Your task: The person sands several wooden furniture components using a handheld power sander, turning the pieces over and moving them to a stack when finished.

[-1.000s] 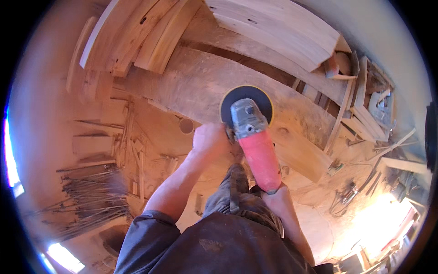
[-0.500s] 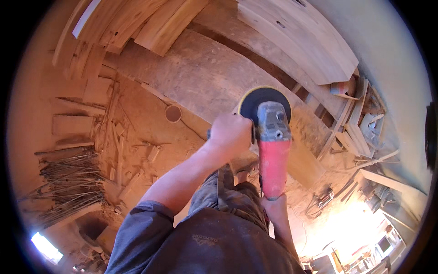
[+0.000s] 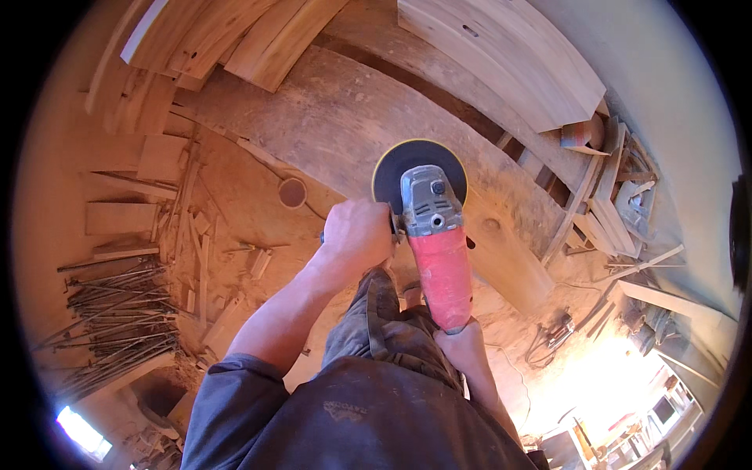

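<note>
A red and grey angle sander (image 3: 440, 258) with a round black, yellow-edged disc (image 3: 384, 176) is in both hands. My left hand (image 3: 356, 233) is closed around its side handle, whose end pokes out past the fist. The rear end of the red body sits in my right hand (image 3: 464, 345), close to my waist. Below the disc, a light wooden plank (image 3: 509, 262) lies at the bench's right end. The sander's head hides part of that plank, and I cannot tell whether the disc touches it.
A long dusty wooden bench (image 3: 313, 117) stretches ahead. Wide pale boards (image 3: 501, 47) lie on its far side, others (image 3: 274, 47) at the far left. Bar clamps (image 3: 125, 313) are piled at the left. Offcuts and a round can (image 3: 293, 193) are on the dusty floor. A cord trails right.
The sander and both hands have moved left, and the disc now shows more to the left. More of the light plank is visible right of the tool. Both hands keep their hold.
</note>
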### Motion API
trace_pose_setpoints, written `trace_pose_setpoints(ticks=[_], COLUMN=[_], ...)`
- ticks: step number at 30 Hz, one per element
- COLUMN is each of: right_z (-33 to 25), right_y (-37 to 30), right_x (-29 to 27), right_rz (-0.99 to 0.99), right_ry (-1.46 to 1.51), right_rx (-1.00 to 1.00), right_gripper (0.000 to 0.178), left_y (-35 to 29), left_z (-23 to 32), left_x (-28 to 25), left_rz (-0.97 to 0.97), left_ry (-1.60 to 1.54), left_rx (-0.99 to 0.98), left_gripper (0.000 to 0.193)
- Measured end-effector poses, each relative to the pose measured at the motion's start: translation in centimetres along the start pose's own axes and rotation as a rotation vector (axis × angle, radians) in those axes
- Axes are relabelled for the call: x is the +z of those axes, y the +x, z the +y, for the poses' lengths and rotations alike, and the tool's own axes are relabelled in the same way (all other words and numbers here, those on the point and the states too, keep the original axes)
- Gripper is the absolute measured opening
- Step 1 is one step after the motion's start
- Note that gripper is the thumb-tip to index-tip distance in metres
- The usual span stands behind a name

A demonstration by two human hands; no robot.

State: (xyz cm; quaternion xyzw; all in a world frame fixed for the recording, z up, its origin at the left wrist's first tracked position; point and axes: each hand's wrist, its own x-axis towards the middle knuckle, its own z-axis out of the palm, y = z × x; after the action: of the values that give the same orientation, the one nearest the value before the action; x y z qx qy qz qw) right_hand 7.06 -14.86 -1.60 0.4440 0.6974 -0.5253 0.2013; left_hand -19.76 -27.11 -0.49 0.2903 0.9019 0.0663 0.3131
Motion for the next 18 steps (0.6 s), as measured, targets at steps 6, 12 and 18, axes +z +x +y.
trace_pose_setpoints(ticks=[6, 12, 18], right_z=[5.4, 11.5, 22.2], right_y=[-3.0, -6.6, -10.9], right_x=[-1.7, -5.0, -8.5], right_rz=[-0.01, 0.025, 0.068], right_ry=[-0.039, 0.008, 0.067], right_rx=[0.085, 0.138, 0.304], right_gripper=[0.038, 0.036, 0.018], left_y=[-2.7, -5.4, -7.8], left_z=[3.4, 9.5, 17.7], left_x=[4.2, 8.5, 13.4], left_rz=[-0.021, -0.028, -0.069], left_ry=[0.042, 0.041, -0.034], left_rx=[0.027, 0.117, 0.297], left_gripper=[0.027, 0.027, 0.017])
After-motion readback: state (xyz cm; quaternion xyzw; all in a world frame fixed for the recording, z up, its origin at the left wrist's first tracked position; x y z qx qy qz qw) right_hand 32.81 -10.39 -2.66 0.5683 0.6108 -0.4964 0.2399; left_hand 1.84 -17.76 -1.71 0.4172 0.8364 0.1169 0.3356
